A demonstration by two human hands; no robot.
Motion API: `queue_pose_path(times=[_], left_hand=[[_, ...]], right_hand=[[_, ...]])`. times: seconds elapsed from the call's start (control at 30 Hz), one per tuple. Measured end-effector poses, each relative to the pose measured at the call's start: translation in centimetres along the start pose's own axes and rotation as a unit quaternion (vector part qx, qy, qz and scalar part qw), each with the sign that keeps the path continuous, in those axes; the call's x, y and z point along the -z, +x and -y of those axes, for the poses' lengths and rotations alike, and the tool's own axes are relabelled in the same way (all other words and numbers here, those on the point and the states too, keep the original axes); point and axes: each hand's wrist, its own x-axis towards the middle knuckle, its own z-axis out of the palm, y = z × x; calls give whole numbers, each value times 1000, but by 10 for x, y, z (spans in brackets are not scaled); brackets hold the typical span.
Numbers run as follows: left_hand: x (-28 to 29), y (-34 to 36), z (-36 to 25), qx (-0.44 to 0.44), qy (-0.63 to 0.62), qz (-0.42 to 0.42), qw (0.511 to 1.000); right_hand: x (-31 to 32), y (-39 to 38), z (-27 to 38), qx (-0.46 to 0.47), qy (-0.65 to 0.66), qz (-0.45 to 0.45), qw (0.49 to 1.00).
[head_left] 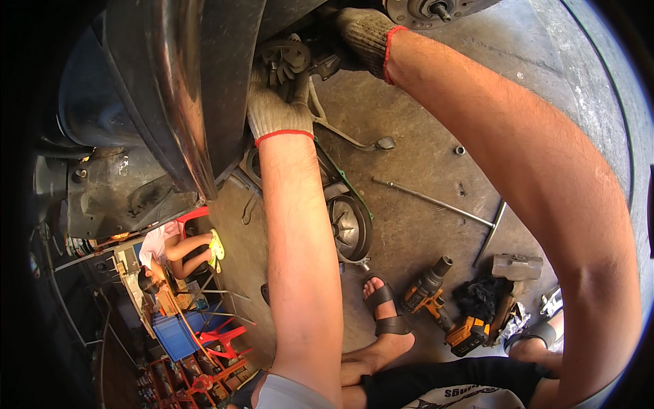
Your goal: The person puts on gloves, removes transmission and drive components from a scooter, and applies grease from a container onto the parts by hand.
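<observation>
Several tools are laid on the floor (415, 218), apparently so that they can be reached without standing: an orange-and-black cordless drill (428, 292), a hammer (516, 266) and, between them, a bunched black cloth (475, 297), probably meant for wiping. Beyond these, a T-handled wrench (436, 202) is laid flat, well apart from a small socket (459, 150). A round casing (349, 228) is partly hidden by the left forearm (300, 225) and is seemingly placed aside to free the working space.

Farther out, a dark finned wheel (289, 58) is located beside the vehicle bodywork (225, 88), where it seems to be steadied by the gloved left hand (281, 112). Its fingers are mostly hidden; whether they are spread or pinching cannot be told. The gloved right hand (368, 41) is extended near a disc-shaped hub (412, 13); its fingers are lost in shadow, so their state cannot be told. Farthest away, a seated person (178, 249) is seen.
</observation>
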Motion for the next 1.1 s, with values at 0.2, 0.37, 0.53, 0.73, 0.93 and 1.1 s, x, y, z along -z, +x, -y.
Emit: queue_pose_path(times=[0.2, 0.37, 0.53, 0.73, 0.93, 1.1], left_hand=[[3, 3, 6, -13, 34, -26, 999], [0, 8, 0, -34, 75, -37, 996], [1, 8, 6, -56, 149, -52, 986], [-19, -10, 24, -96, 272, -245, 925], [-52, -27, 38, -95, 478, -349, 800], [-27, -13, 39, -188, 525, -347, 754]], right_hand=[[4, 2, -4, -22, 14, -5, 1000], [0, 6, 0, -30, 25, -6, 999], [2, 11, -3, -36, 30, -5, 999], [3, 24, -10, -39, 31, 6, 999], [10, 35, -13, -41, 7, 15, 999], [-5, 39, -14, -91, 107, -7, 990]])
